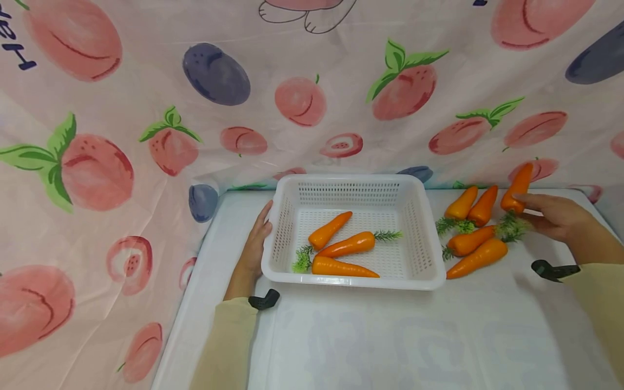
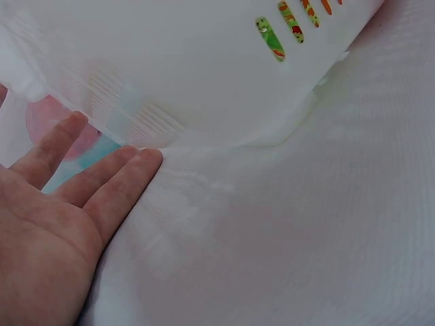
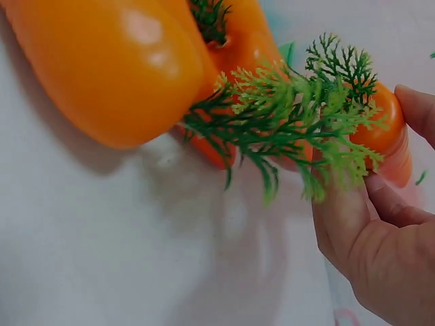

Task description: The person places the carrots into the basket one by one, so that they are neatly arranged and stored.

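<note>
Near the far right corner of the surface [image 1: 365, 336], the right hand [image 1: 558, 216] pinches a carrot [image 1: 518, 189] in its fingers, its tip toward the far edge. Four loose carrots [image 1: 478, 258] lie just beside the white basket [image 1: 404, 283], toward the right edge; three inner carrots [image 1: 347, 245] rest in it. Toward the left edge, the left hand [image 1: 251, 254] touches the basket with straight, slightly spread fingers.

Tilted carrot [image 1: 518, 189] in right hand [image 1: 560, 218]; left hand [image 1: 252, 249] seemingly touches white basket [image 1: 348, 281]
</note>
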`<state>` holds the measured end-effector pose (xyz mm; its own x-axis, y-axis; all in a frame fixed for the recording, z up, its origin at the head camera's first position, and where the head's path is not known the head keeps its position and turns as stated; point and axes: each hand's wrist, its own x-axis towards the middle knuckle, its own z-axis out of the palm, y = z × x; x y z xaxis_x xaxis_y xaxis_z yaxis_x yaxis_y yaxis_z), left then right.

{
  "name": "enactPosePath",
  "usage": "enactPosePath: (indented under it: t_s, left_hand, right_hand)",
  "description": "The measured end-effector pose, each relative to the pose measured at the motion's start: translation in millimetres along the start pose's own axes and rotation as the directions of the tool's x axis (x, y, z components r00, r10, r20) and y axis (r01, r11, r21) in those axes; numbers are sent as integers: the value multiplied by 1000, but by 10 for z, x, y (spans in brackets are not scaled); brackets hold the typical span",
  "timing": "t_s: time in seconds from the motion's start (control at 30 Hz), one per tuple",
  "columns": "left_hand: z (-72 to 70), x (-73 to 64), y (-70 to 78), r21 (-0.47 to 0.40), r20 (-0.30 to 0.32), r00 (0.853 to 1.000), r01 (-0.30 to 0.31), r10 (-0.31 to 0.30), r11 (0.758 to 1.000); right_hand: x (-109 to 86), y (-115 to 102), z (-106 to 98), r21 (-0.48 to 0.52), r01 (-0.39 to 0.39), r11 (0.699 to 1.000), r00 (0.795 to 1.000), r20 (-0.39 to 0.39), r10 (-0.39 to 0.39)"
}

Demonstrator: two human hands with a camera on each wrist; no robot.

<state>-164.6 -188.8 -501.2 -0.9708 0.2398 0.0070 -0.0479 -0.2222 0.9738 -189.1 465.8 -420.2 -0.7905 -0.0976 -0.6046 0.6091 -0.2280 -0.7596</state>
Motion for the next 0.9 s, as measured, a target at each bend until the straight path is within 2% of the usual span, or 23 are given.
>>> enactPosePath:
  t_s: [0.2,0.43,0.73,0.9]
  left_hand:
    - [-16,6,-22,-8,-5,1000,5,-5,1000]
    - [-12,1,-14,6,-10,1000,9,-9,1000]
    - [-3,-1,-10,9,-16,1000,18,-18,1000]
    - [9,-3,-3,9,-14,1000,12,-12,1000]
  right_hand:
    - [-61,-60,64,-6,-3,1000,1000,19,3]
    - [-125,-135,174,-43,34,998,999,-14,-35]
    - [-217,-217,352,-52,71,996,997,34,-70]
    - [-288,-263,512,-119,106,987,994,49,-101]
